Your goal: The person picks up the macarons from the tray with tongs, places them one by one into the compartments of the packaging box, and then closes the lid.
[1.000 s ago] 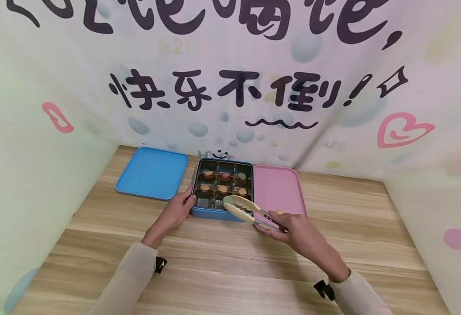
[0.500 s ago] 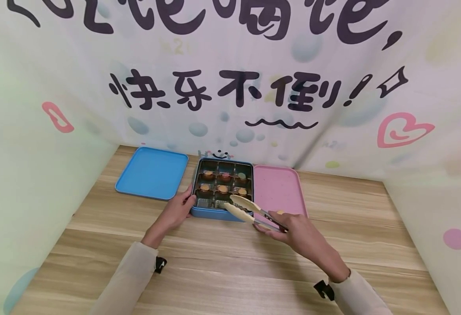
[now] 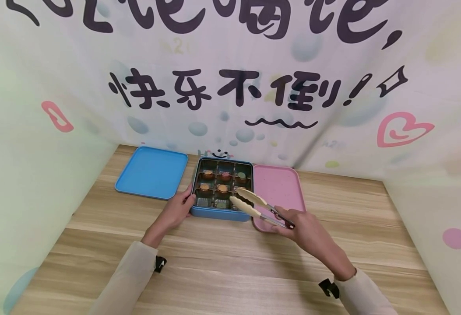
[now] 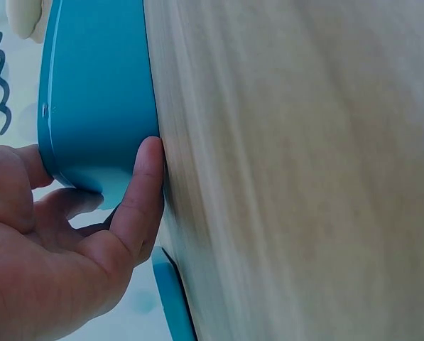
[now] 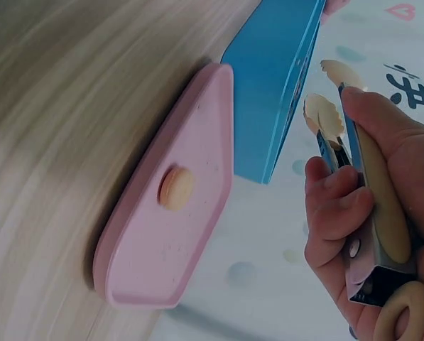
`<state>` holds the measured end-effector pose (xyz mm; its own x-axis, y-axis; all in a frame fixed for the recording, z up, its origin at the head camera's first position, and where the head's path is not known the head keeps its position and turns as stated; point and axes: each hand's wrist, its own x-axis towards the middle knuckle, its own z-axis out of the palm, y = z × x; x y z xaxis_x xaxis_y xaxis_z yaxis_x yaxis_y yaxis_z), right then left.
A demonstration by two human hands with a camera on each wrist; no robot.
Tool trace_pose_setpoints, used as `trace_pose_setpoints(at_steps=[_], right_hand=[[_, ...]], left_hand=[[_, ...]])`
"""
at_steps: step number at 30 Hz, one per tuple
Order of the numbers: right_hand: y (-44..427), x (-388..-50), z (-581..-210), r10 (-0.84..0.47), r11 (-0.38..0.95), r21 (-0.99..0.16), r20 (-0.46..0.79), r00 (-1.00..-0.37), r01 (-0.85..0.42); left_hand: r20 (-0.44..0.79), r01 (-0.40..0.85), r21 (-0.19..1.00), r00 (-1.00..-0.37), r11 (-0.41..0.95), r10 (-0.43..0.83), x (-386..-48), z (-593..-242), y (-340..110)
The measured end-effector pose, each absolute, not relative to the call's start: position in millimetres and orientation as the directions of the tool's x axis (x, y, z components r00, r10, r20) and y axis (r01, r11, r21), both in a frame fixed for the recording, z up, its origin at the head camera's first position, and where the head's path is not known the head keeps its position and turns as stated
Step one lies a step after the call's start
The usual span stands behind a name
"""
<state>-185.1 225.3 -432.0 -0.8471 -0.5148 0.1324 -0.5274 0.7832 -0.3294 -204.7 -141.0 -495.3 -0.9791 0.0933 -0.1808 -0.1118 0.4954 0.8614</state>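
My left hand [image 3: 176, 209] grips the left front corner of a blue tin box [image 3: 214, 213], with thumb at the rim and fingers along the side wall. Inside, a dark divided insert [image 3: 210, 166] holds several macarons, among them an orange one [image 3: 222, 188] and a pink one [image 3: 226, 175]. A green macaron [image 3: 221, 204] lies in the front middle compartment. In my right hand [image 3: 307, 232] I hold tongs [image 3: 244, 207] with cream scalloped tips, spread apart with nothing visible between them. The tips hover over the box's right front part, hiding compartments there.
To the right of the box lies a pink tray [image 3: 279, 188]; one pale orange macaron [image 5: 177, 188] sits on it in the right wrist view. A blue lid [image 3: 151, 173] lies on the left of the wooden table [image 3: 214, 271]. A printed curtain [image 3: 222, 109] stands behind.
The tongs held a green macaron a second ago, then let it go in the front middle compartment. They have since moved slightly right and back. My left hand stays on the box.
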Motion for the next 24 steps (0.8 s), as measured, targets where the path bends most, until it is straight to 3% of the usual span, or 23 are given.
trace_pose_setpoints(at_steps=[24], right_hand=[[304.0,-174.6,-446.9,-0.477,0.821,-0.263,0.174,-0.862,-0.507]], left_hand=[[-0.178,-0.105,0.850,-0.979,0.516,0.095,-203.1,-492.1,-140.1]])
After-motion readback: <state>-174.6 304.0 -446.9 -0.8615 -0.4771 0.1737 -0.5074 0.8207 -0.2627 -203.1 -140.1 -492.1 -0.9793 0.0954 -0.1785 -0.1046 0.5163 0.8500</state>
